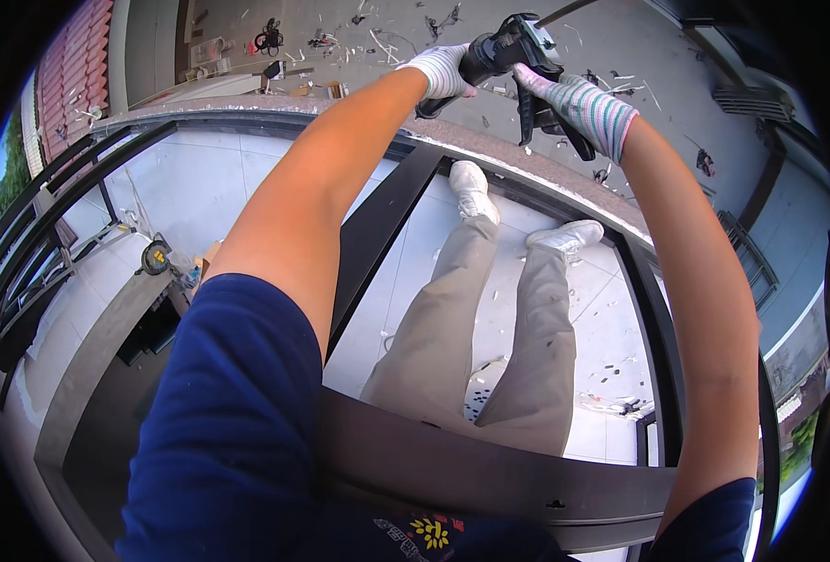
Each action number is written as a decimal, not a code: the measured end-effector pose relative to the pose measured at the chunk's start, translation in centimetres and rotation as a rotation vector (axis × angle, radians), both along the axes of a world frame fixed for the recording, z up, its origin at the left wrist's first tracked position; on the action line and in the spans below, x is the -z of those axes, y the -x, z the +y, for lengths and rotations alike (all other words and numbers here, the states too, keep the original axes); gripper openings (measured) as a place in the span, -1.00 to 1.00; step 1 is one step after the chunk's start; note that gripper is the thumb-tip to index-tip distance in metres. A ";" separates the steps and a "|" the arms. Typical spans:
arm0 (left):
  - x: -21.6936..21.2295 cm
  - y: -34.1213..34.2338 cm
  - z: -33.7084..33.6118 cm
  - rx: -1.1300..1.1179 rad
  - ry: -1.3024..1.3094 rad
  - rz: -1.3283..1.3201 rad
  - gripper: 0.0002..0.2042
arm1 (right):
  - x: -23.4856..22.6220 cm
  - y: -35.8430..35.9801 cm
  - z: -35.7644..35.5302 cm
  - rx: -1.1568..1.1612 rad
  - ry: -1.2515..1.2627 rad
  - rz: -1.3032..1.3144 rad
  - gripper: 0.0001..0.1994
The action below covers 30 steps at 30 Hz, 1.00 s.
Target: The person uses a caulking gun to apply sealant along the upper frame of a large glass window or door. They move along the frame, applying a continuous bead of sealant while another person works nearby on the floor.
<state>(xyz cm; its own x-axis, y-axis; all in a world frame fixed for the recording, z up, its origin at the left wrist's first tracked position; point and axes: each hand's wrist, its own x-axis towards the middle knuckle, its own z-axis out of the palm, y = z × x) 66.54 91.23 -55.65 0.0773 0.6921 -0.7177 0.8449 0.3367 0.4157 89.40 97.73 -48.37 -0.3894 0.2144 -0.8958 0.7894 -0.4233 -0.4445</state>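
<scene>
Both my hands wear white knitted gloves with coloured stripes and reach out to the top of the head view. Between them is a black handheld power tool, which looks like a drill. My left hand is closed round its left part, near a thick black cylinder. On the tool's right side, my right hand is wrapped round it, with black parts hanging below the fingers. A thin dark rod runs up and right from the tool's top; I cannot tell whether it belongs to it. The fingertips are partly hidden.
A dark metal frame surrounds my legs, with a wide bar across my waist. My white shoes stand on pale tiles by a stone ledge. Below lies a grey floor strewn with scraps. Black railings stand left.
</scene>
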 end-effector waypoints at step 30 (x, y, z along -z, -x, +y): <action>8.2 4.3 -5.5 -0.045 -0.032 0.002 -0.31 | 5.4 3.6 -2.5 -0.145 -0.055 0.102 -0.25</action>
<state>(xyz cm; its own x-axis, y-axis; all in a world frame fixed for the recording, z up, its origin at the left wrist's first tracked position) 62.22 85.74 -63.87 0.0441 0.7176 -0.6950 0.8299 0.3610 0.4254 85.84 95.19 -53.78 -0.5081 0.1971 -0.8384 0.7899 -0.2815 -0.5449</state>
